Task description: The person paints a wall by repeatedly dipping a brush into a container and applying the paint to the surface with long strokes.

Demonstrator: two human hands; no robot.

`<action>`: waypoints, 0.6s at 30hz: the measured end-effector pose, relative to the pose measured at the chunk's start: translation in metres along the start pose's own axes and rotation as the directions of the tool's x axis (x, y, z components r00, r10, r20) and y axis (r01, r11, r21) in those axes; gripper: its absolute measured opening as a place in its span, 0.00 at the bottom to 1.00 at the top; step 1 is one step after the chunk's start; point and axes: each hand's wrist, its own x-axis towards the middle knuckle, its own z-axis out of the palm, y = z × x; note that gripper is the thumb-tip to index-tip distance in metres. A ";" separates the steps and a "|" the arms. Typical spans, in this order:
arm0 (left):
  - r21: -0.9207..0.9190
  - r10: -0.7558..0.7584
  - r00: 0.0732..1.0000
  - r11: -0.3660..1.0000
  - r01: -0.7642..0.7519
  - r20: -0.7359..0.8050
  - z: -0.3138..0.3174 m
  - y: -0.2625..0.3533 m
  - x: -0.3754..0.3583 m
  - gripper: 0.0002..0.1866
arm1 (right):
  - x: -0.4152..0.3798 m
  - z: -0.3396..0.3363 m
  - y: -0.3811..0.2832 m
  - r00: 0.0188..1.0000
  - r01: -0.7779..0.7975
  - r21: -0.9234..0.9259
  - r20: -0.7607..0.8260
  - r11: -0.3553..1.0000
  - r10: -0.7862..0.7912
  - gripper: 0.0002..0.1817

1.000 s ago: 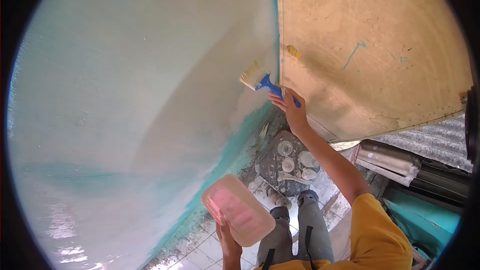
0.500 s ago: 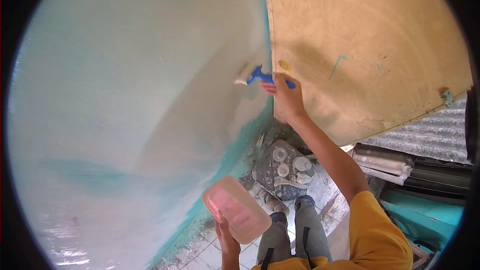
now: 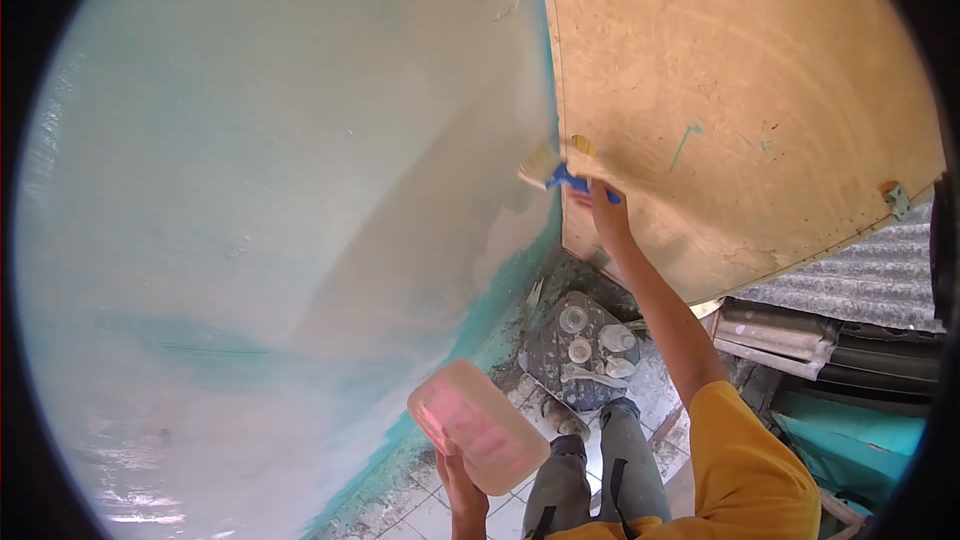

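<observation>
In my right hand (image 3: 606,205) is a paintbrush (image 3: 566,178) with a blue handle, fingers closed round it. Its pale bristles overlap the wall (image 3: 300,140), right by the corner where a tan board (image 3: 750,70) meets it. The wall is coated in whitish paint, with turquoise showing along the corner and lower edge. Low in front of me, my left hand (image 3: 462,485) grips a pink translucent plastic container (image 3: 478,425) at its near side. Pinkish, wet-looking paint shows inside the container.
Below the corner stands a dark, paint-spattered surface (image 3: 545,355) bearing several whitish containers and lids. Pale floor tiles (image 3: 425,515) lie under my legs. To the right are corrugated sheets (image 3: 850,275), stacked dark gutters or tiles (image 3: 870,355) and a turquoise object (image 3: 850,435).
The brush in my right hand has moved right along the wall, closer to the corner. The whole view has shifted slightly. My left hand still holds the container.
</observation>
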 end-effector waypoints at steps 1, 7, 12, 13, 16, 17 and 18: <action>-0.002 -0.011 1.000 1.000 0.011 0.011 0.003 0.001 -0.003 0.37 | -0.001 -0.012 0.023 0.995 -0.094 -0.022 -0.025 0.995 0.093 0.22; 0.031 -0.029 0.999 0.999 0.030 -0.031 0.001 -0.007 0.000 0.39 | 0.004 0.021 -0.028 0.999 -0.039 -0.049 -0.008 0.998 0.038 0.21; 0.080 -0.033 0.999 0.996 0.034 -0.012 0.015 -0.004 0.002 0.42 | 0.005 0.061 -0.158 0.986 0.158 0.140 0.021 0.977 -0.163 0.23; 0.045 -0.034 0.999 0.998 0.035 -0.015 0.017 -0.004 0.003 0.40 | 0.005 0.062 -0.166 0.978 0.201 0.212 0.013 0.956 -0.209 0.23; 0.016 -0.039 0.999 0.999 0.039 -0.012 0.023 -0.005 0.004 0.38 | 0.016 0.057 -0.132 0.990 0.143 0.259 -0.033 0.955 -0.139 0.23; 0.018 -0.042 0.999 0.999 0.042 -0.003 0.025 -0.006 0.004 0.38 | 0.018 0.053 -0.114 0.990 0.138 0.263 -0.035 0.955 -0.133 0.23; 0.023 -0.042 0.999 0.999 0.042 -0.007 0.024 -0.007 0.004 0.38 | 0.019 0.046 -0.090 0.996 0.080 0.256 -0.058 0.963 -0.067 0.22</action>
